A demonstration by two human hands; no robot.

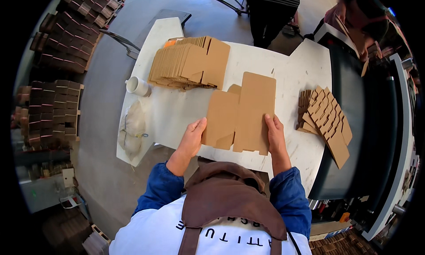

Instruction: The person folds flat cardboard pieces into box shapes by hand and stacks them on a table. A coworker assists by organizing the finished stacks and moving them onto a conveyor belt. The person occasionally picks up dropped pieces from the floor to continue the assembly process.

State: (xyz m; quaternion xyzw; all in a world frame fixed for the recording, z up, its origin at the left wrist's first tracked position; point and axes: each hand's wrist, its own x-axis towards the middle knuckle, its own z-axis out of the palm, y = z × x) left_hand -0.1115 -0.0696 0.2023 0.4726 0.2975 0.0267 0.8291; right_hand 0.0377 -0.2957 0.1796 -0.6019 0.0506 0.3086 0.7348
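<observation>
Between my hands, over the near part of the white table (177, 105), is a flat-folded brown cardboard box (256, 111) with cut flaps and notches. My left hand (191, 137) grips its left edge, thumb on top. On the opposite edge my right hand (275, 135) is closed, its thumb pressed on the face. The fingers beneath the cardboard are hidden. Farther away on the table, a thick fanned stack of flat cardboard boxes (188, 62) lies at the back left. A smaller fanned pile of notched cardboard boxes (327, 117) rests to the right, overlapping the conveyor's edge.
A white cup (137, 86) and a clear plastic bag (132, 131) sit along the table's left side. A dark conveyor belt (347, 166) runs along the right. Another person (361, 22) handles cardboard at its far end; someone in dark clothes (272, 11) stands beyond the table. Cardboard-laden pallets (55, 111) line the left.
</observation>
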